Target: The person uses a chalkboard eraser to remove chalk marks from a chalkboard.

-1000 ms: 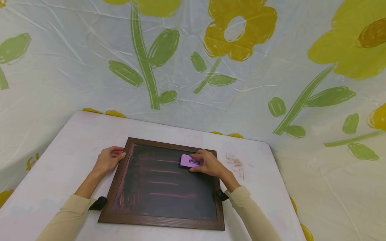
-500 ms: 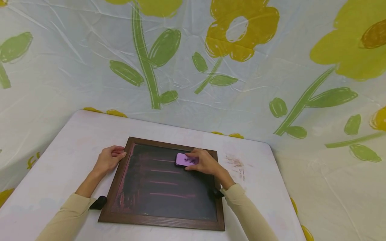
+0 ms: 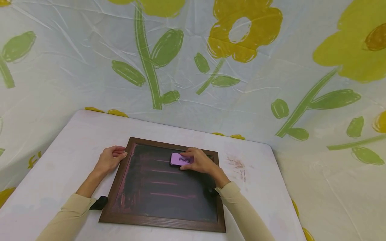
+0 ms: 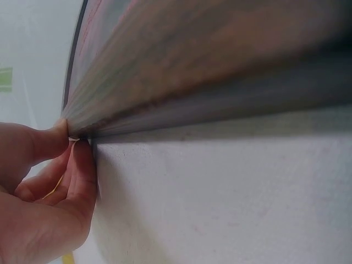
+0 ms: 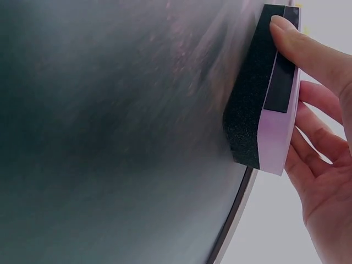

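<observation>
A chalkboard [image 3: 181,209] in a brown wooden frame lies on the white table. Pink chalk shows on it as several short horizontal lines and smears down the left side. My right hand [image 3: 200,162] grips a lilac chalkboard eraser [image 3: 178,159] by its sides, near the top line. In the right wrist view the eraser's dark felt [image 5: 250,110] faces the board, with the thumb on its black strip. At the board's left side, my left hand [image 3: 111,160] pinches the frame edge, thumb on top and fingers below, as the left wrist view shows.
Brownish-red chalk smudges [image 3: 237,167] mark the white table [image 3: 259,201] to the right of the board. A white cloth [image 3: 187,113] with yellow flowers and green leaves hangs behind and around the table.
My right hand has slid the eraser leftward along the upper part of the board, covering more of the top line's right end. The left hand stays at the frame.
</observation>
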Motion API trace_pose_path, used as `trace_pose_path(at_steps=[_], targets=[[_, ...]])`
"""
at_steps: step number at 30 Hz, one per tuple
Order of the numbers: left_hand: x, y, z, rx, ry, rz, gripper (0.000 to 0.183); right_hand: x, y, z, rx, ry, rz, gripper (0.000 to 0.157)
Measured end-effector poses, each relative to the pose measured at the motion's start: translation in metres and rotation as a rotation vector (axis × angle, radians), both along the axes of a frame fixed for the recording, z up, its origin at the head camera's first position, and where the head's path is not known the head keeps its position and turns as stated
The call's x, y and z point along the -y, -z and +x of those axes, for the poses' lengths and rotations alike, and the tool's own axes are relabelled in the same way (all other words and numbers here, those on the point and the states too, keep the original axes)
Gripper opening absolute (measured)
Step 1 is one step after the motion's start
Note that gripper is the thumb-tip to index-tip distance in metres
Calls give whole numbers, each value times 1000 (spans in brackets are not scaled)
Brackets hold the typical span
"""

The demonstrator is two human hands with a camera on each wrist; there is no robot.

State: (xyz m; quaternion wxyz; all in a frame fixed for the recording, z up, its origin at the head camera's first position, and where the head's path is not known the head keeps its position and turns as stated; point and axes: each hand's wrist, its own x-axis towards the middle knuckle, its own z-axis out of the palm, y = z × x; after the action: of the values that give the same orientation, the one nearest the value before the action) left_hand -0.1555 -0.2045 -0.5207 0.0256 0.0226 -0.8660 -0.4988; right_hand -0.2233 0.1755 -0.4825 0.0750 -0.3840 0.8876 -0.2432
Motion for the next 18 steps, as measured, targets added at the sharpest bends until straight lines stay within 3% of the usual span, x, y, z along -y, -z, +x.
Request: trace_pose_path(at_steps=[18], targets=[[-1, -2, -1, 9, -2, -14, 36, 29, 0, -6, 3, -36, 41, 61]])
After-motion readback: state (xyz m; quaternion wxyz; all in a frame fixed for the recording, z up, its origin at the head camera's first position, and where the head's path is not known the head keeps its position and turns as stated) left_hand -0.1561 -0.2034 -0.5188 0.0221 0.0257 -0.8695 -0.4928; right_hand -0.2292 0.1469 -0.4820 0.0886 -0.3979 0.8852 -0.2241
